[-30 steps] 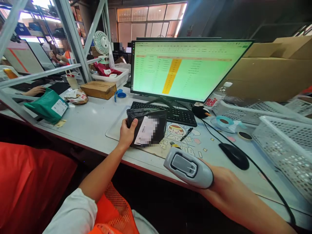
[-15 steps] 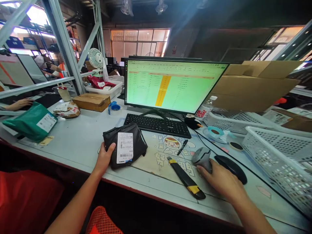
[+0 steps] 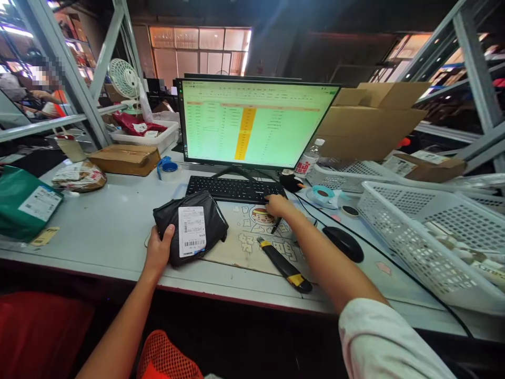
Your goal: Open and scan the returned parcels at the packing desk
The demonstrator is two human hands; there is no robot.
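My left hand [image 3: 160, 250] grips the near left side of a black plastic-wrapped parcel [image 3: 215, 223], thumb on top beside its white barcode label. The parcel is propped at a tilt on the desk. At the right end of the black keyboard [image 3: 236, 188], my right hand [image 3: 279, 206] reaches its fingers onto the keys and holds nothing. Below that hand lies a pen [image 3: 276, 225], partly covered by it. A black and yellow utility knife [image 3: 284, 266] rests on the printed mat [image 3: 236, 258], left of my right forearm. Above the keyboard a monitor [image 3: 252, 121] shows a table with an orange column.
A black mouse [image 3: 343, 243] and cable lie right of my forearm. White perforated baskets [image 3: 418, 252] line the right, an open carton [image 3: 366, 131] behind. On the left are a green parcel [image 3: 23, 205], a brown box [image 3: 124, 159] and blue tape [image 3: 169, 166]. Another person [image 3: 51, 95] is at far left.
My right hand has let go of a grey scanner-like device and moved forward and left onto the keyboard. My forearm now mostly hides that device. The view has turned right; my left hand keeps the parcel.
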